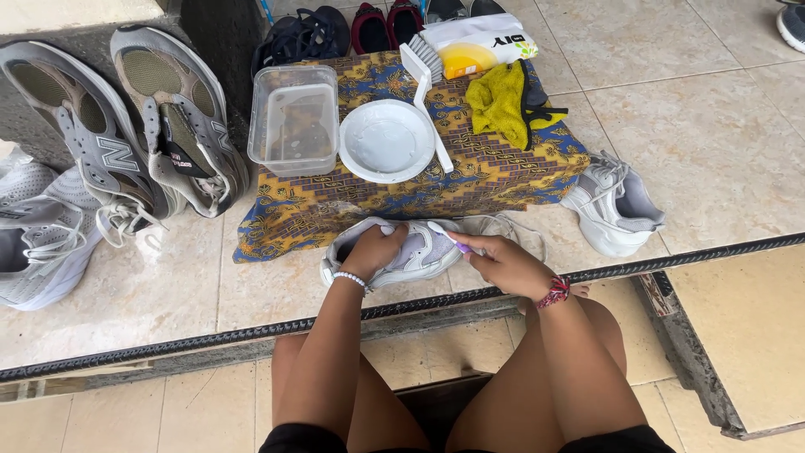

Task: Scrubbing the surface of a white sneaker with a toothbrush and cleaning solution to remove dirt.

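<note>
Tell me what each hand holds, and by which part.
Left hand grips white sneaker at its upper. Right hand holds small brush by the handle.

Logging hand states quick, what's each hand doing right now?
Left hand: closed on the white sneaker, steadying it.
Right hand: closed on a small toothbrush against the sneaker.

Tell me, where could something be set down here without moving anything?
Bare tile lies right of the white sneaker, and between the patterned cloth and the grey shoes. The cloth is crowded with a plastic tub, white bowl, brush and yellow rag.
</note>
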